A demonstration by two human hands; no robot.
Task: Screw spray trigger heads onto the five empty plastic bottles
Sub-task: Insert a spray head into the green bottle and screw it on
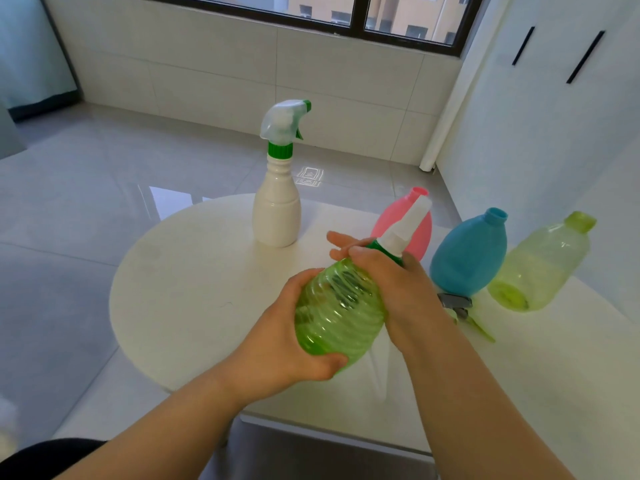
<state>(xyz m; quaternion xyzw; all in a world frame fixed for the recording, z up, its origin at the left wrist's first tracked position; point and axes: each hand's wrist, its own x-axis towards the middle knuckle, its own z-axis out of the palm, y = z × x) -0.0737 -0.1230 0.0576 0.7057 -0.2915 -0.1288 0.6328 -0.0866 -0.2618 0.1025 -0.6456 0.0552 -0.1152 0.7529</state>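
Beyond the white, round-edged bench point(194, 271), glossy pale grey floor tiles point(69, 209) run to a white tiled wall point(225, 71), with daylight glaring off the floor just past the bench's far edge. Above that wall sits a dark-framed window point(358, 15) showing a building outside. Right of the bench stands a white cabinet point(554, 133) with slim black handles, and far to its left hangs a teal curtain point(31, 46).

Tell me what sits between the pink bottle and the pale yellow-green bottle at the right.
The blue bottle sits between them on the table, its neck open and bare. The head view shows this.
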